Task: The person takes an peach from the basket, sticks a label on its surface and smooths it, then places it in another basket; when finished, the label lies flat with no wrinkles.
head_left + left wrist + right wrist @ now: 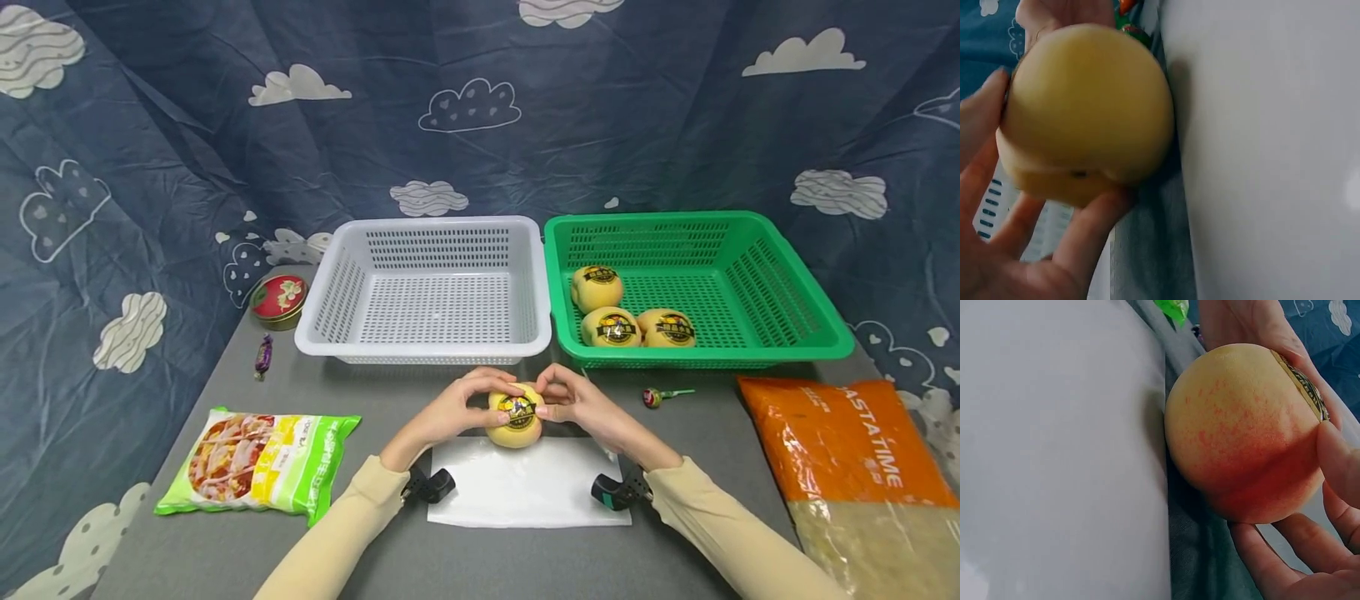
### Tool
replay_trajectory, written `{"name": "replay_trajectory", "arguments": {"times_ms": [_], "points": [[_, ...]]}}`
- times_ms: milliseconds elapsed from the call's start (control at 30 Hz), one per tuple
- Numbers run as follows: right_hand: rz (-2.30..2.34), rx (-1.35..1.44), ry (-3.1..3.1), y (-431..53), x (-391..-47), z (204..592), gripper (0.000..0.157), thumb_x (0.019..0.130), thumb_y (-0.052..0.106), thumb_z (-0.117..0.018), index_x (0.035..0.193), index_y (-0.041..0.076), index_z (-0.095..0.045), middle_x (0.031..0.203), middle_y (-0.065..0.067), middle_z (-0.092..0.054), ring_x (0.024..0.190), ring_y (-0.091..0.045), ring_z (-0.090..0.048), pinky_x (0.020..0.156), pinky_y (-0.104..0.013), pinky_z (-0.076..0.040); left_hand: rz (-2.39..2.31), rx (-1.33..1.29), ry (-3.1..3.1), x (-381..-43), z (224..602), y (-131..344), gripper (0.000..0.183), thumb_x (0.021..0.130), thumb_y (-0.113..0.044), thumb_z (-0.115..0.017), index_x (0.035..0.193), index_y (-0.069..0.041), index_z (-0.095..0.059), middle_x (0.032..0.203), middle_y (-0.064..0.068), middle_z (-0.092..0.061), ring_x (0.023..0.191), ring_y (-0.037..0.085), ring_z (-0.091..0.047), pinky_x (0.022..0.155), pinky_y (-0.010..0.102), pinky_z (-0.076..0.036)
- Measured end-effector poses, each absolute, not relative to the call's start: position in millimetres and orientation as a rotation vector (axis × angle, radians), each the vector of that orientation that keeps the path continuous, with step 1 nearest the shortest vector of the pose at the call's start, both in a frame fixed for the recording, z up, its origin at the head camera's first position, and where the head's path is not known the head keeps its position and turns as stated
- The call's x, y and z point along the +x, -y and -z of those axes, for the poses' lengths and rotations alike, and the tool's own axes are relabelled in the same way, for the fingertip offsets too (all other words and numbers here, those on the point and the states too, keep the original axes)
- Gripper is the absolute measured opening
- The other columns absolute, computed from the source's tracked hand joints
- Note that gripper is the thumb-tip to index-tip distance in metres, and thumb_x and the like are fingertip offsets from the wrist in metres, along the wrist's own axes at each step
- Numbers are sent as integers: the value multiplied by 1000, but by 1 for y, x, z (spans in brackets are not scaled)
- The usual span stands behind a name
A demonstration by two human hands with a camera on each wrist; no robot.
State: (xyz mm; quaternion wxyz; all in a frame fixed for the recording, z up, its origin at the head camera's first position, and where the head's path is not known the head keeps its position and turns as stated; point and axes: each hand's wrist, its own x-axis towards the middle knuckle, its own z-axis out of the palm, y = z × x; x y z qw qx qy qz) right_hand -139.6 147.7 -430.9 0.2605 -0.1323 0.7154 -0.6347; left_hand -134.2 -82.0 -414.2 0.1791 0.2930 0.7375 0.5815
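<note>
A yellow peach [513, 437] is held between both hands over the far edge of a white sheet [528, 487]. My left hand [457, 408] grips its left side, fingers curled behind and the thumb on the front. On the other side, my right hand [592, 412] holds the fruit with its thumb at the edge of a black and gold sticker [517, 408]. In the right wrist view, the peach [1241, 431] shows a red blush, with right fingertips [1260, 550] under it. The left wrist view shows the plain yellow side of the peach [1091, 100].
Behind the hands stand a white basket [435, 348] and a green basket [810, 346] with three stickered peaches [597, 292]. On the left lie a green food bag [262, 462], a wrapped candy [263, 357] and a round tin [279, 300]; on the right, a lollipop [654, 398] and an orange bag [855, 450].
</note>
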Motion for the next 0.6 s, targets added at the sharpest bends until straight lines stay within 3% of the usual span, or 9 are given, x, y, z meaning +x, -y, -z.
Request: {"name": "replay_trajectory", "arguments": {"times_ms": [133, 367, 600], "points": [[1710, -354, -1945, -150, -138, 428, 30, 84, 8, -62, 103, -1, -39, 107, -14, -58, 100, -22, -54, 84, -36, -46, -1630, 847, -2007, -136, 412, 82, 40, 79, 0, -65, 118, 3, -56, 131, 20, -39, 120, 23, -37, 89, 42, -42], [1703, -327, -1976, -148, -136, 427, 29, 87, 16, -60, 99, 0, -39, 102, -13, -58, 97, -20, -54, 84, -37, -45, -1653, 846, -1965, -137, 420, 80, 43, 79, 3, -65, 120, 3, -54, 133, 22, -35, 121, 24, -34, 91, 39, -41], [1731, -402, -1989, -149, -136, 427, 20, 91, 9, -52, 101, -3, -39, 114, -21, -55, 106, -26, -51, 86, -39, -44, -1596, 883, -2205, -135, 442, 72, 44, 77, -14, -71, 119, -14, -55, 127, 5, -40, 112, 17, -41, 82, 29, -47]]}}
